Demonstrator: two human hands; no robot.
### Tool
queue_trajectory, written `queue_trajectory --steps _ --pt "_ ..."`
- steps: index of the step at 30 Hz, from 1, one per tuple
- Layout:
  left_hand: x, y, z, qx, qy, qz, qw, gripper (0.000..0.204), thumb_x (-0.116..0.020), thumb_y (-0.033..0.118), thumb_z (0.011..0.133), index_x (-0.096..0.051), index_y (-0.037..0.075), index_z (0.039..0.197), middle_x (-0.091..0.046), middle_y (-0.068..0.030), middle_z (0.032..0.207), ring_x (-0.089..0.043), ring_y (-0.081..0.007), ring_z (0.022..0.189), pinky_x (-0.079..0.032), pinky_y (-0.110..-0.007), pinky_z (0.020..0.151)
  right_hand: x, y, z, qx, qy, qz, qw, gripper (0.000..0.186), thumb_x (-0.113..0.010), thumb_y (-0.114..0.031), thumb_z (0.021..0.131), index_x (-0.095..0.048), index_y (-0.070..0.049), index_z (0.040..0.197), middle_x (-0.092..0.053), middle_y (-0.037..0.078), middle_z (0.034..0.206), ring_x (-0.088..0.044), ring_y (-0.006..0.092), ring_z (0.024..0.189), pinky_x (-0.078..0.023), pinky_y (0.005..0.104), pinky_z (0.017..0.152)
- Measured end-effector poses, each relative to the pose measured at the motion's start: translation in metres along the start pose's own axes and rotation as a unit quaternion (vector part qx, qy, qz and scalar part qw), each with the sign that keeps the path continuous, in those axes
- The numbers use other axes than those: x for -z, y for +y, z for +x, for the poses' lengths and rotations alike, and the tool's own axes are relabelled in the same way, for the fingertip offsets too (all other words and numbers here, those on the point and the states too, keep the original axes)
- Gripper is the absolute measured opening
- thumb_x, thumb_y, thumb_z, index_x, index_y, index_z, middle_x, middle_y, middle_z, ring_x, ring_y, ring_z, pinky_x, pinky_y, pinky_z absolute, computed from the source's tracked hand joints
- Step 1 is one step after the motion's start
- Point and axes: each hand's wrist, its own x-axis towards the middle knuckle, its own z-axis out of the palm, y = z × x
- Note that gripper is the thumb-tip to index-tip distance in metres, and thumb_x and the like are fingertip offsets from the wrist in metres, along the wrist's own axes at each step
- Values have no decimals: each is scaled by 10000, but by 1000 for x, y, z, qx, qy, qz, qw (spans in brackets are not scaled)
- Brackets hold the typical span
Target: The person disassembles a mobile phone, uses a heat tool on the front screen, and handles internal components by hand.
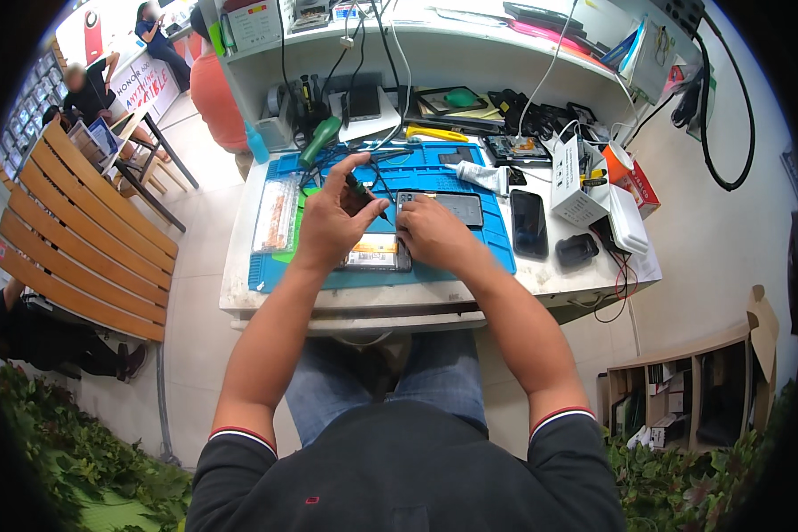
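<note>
My left hand (339,213) is closed round a small dark green screwdriver (356,188), its thin tip slanting down to the right. Below it on the blue mat (452,264) lies an opened phone (374,252) with its battery and inner parts showing. My right hand (436,232) rests at that phone's right end, fingers bent together; whatever they pinch is hidden. Just beyond the right hand is a dark phone back cover (459,209). A clear plastic box (276,215) with small orange-brown parts sits left of my left hand.
A white glue tube (481,176) and a black phone (529,223) lie to the right. Behind stand a green-handled tool (320,142), a yellow cutter (436,134) and tangled cables. A white box (580,184) holds tools. A slatted wooden chair (89,239) stands left; other people are farther back.
</note>
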Motion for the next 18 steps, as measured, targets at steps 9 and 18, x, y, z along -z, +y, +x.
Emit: queue_trajectory --steps 9,18 --pt "-4 -6 -24 1 -31 -27 999 769 -931 46 926 -559 123 1596 -811 -53 988 -797 -106 871 -641 -273 797 2 4 4 37 -26 -32 998 138 -723 -102 926 -752 27 965 -743 218 1055 -682 394 1098 -564 501 1007" --pt "-12 -3 -27 -8 -60 2 998 772 -927 43 922 -559 126 1596 -810 -51 972 -807 -121 862 -644 -284 797 24 18 -9 -94 21 -25 995 213 -661 -165 960 -717 40 973 -733 248 1047 -671 434 1088 -547 538 1010"
